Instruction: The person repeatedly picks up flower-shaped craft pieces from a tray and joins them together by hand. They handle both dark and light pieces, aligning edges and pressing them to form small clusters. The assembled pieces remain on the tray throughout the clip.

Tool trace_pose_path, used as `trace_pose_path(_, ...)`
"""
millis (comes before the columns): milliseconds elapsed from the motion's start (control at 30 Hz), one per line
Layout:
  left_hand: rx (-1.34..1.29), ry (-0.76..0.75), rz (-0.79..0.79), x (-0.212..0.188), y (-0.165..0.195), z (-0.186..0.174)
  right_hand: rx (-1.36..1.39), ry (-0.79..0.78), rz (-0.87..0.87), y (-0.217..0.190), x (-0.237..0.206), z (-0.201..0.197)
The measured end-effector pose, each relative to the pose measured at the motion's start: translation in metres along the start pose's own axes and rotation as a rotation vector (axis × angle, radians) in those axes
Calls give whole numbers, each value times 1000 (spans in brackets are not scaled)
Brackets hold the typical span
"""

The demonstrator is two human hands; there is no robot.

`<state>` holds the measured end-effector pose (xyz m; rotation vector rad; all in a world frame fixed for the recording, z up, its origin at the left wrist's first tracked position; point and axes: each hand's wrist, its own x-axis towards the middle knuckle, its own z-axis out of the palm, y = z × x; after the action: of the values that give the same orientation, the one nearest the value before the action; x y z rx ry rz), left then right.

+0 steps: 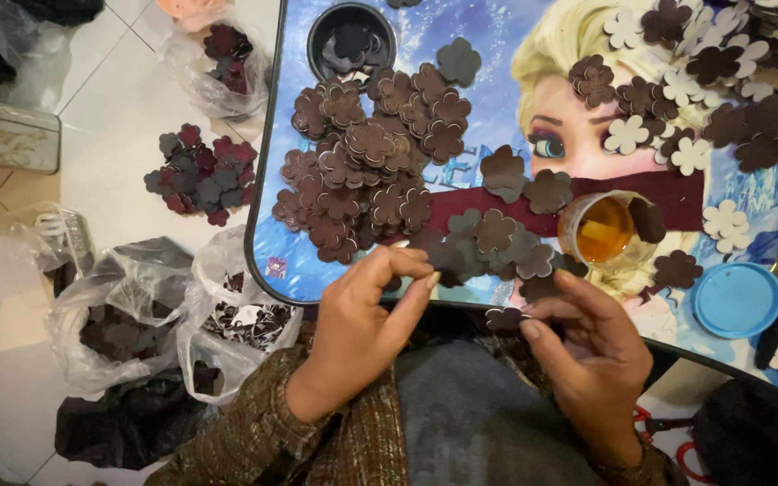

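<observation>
Right hand point(587, 346) pinched a dark flower cutout point(503, 318) at the desk point(497, 108) near edge. Left hand point(366, 310), fingertips together, seemingly empty, sat just left of it. Loose cutout pile point(366, 171) lay beyond, nearer the left hand.

I look down on a pale glossy tiled floor point(110, 171) with thin grout lines, lit softly from above. A low blue picture-printed table with a dark rounded rim point(267, 180) fills my right side, and a dull grey metal box point(6, 135) sits at far left.
</observation>
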<state>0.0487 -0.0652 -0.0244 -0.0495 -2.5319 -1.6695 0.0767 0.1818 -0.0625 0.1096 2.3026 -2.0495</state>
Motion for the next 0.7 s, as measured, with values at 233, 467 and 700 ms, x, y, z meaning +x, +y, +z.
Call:
trace_pose_path(233, 60, -91, 132, 7, -2, 16, 245, -108, -12, -10, 6, -3)
trace_pose_path(467, 294, -130, 310, 11, -4, 20, 503, -256, 115, -8, 25, 18)
trace_pose_path(700, 33, -78, 122, 1, -11, 6, 427, -314, 87, -9, 33, 21)
